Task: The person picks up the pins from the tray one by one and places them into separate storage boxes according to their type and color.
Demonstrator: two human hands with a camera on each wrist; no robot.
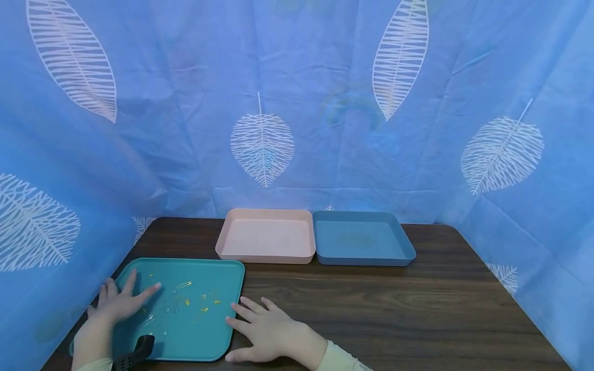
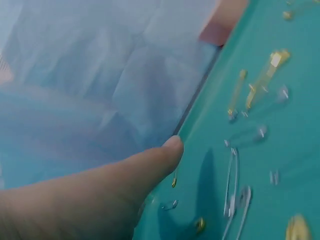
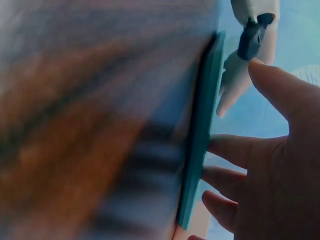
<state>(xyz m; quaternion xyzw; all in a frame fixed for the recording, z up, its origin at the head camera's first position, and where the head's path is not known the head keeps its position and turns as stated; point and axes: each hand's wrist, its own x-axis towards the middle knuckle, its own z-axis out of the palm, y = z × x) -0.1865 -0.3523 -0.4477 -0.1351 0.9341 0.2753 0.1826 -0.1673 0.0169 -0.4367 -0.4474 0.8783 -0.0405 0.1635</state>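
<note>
A teal tray lies at the table's left, with several gold and silver safety pins scattered over it. Some small gold pieces look too small to make out. My left hand is over the tray's left part, fingers spread, holding nothing; its thumb shows near the tray's edge in the left wrist view. Beside the tray's right edge is my right hand, fingers extended toward the rim. Whether those fingertips touch the rim, I cannot tell.
A pink tray and a blue tray stand side by side at the back of the dark wooden table. Blue cloth with white leaf prints hangs around the table. A black band is on the left wrist.
</note>
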